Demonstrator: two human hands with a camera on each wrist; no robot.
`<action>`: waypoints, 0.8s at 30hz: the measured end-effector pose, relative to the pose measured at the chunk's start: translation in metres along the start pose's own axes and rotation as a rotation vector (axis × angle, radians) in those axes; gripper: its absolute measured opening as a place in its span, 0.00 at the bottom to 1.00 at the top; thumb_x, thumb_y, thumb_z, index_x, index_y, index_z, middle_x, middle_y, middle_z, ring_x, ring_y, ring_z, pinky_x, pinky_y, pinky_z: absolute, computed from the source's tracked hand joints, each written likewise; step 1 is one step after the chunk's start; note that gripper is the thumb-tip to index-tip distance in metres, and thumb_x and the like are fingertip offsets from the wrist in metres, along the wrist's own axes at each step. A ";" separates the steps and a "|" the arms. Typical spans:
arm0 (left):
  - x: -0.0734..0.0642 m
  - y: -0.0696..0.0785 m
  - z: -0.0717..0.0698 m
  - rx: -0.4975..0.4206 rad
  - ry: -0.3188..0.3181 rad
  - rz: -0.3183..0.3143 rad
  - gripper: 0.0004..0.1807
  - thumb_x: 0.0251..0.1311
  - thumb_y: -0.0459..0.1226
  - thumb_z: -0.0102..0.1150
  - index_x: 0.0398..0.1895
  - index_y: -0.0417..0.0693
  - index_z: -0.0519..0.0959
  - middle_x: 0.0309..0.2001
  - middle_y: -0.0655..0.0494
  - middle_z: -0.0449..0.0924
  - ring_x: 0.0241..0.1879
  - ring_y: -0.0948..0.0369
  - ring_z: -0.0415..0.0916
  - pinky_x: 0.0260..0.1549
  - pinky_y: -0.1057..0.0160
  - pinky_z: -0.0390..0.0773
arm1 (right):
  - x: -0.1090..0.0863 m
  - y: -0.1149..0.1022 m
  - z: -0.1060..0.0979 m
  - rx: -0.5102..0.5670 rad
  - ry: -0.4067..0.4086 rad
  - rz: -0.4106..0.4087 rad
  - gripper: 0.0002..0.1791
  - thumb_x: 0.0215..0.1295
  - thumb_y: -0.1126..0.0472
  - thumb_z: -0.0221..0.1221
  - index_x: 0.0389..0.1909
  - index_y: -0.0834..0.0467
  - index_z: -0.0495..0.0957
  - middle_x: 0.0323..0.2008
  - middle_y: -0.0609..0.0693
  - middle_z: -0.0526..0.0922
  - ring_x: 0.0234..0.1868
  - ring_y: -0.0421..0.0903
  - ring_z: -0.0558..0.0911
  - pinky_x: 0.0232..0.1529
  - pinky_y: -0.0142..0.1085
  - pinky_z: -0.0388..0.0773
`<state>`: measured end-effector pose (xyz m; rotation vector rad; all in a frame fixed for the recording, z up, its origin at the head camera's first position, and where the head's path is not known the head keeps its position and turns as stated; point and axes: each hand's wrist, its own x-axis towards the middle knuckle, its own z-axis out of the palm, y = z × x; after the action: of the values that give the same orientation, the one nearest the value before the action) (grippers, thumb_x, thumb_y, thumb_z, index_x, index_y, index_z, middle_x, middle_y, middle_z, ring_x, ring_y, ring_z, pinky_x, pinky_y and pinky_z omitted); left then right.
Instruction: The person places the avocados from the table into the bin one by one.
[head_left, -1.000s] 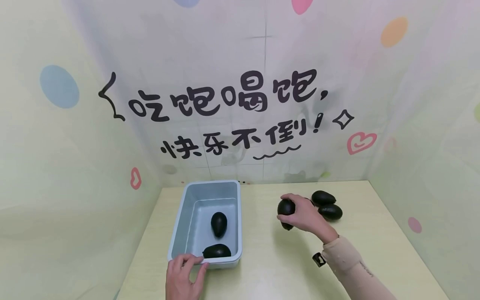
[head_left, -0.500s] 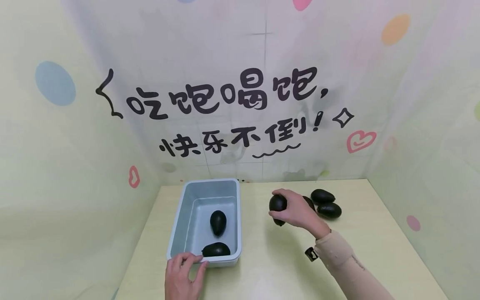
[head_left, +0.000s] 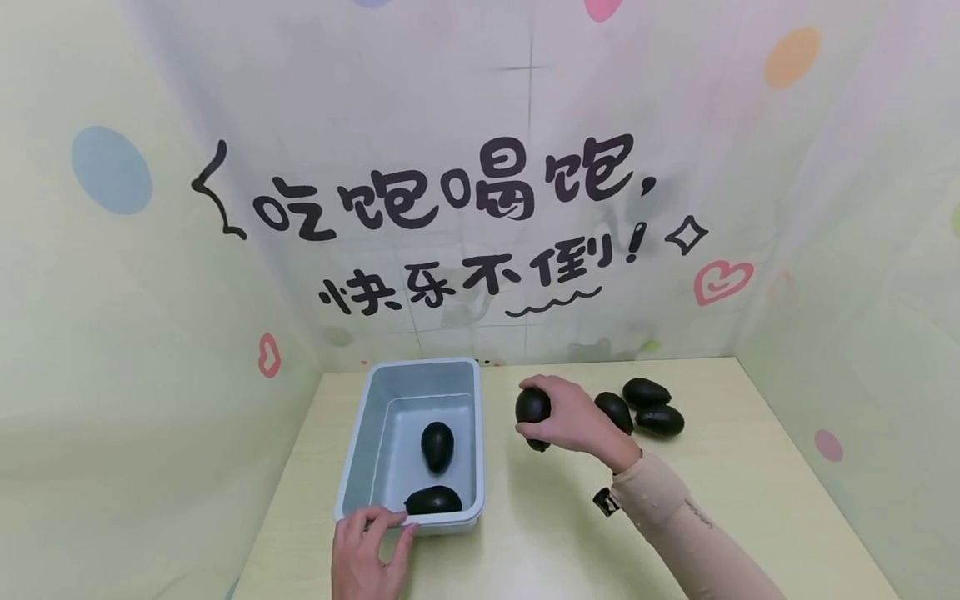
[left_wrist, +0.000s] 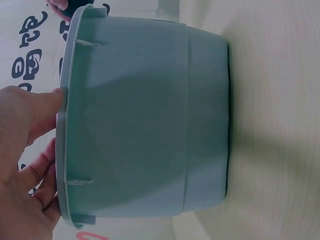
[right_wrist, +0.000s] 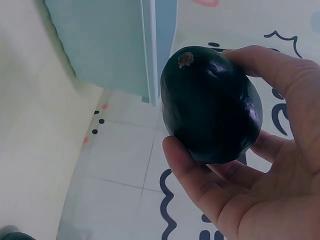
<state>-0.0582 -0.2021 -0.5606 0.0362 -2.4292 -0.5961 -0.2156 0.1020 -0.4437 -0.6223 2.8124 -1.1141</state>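
Note:
My right hand (head_left: 573,417) grips a dark, glossy avocado (right_wrist: 210,107) between thumb and fingers. Its brown stem scar faces the right wrist camera, and the avocado is held up above the table, right of a light blue plastic bin (head_left: 480,442). My left hand (head_left: 367,550) holds the bin's near rim (left_wrist: 62,117), fingers bent over the edge and thumb at the rim. Inside the bin, one avocado (head_left: 437,447) lies mid-floor and another avocado (head_left: 435,500) lies crosswise by the near wall, its lower side hidden by the rim.
Three more dark avocados (head_left: 658,421) lie grouped on the pale wooden table (head_left: 540,533) at the back right, behind my right wrist. A printed fabric backdrop (head_left: 480,100) stands round the table's back and sides. A black clip-like piece (head_left: 606,502) hangs by the right cuff.
My right hand has carried its avocado leftward, closer to the bin, uncovering one avocado of the group behind it. My left hand has stayed at the rim.

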 end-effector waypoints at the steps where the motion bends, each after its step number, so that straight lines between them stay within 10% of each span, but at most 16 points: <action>1: 0.000 0.000 0.000 0.001 0.000 -0.001 0.16 0.42 0.38 0.88 0.33 0.52 0.89 0.36 0.58 0.77 0.39 0.58 0.70 0.39 0.56 0.69 | 0.001 -0.002 0.000 -0.002 -0.003 -0.001 0.34 0.57 0.52 0.75 0.64 0.56 0.80 0.61 0.54 0.85 0.54 0.52 0.84 0.52 0.45 0.83; 24: 0.000 0.004 -0.003 0.012 -0.027 -0.037 0.15 0.43 0.37 0.88 0.33 0.53 0.89 0.37 0.59 0.78 0.40 0.58 0.70 0.40 0.55 0.70 | 0.014 -0.038 0.021 -0.041 -0.072 -0.147 0.31 0.58 0.54 0.75 0.62 0.59 0.81 0.55 0.54 0.86 0.51 0.50 0.84 0.52 0.45 0.82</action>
<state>-0.0559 -0.1999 -0.5563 0.0790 -2.4632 -0.6021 -0.2108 0.0585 -0.4326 -0.8679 2.7729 -1.0343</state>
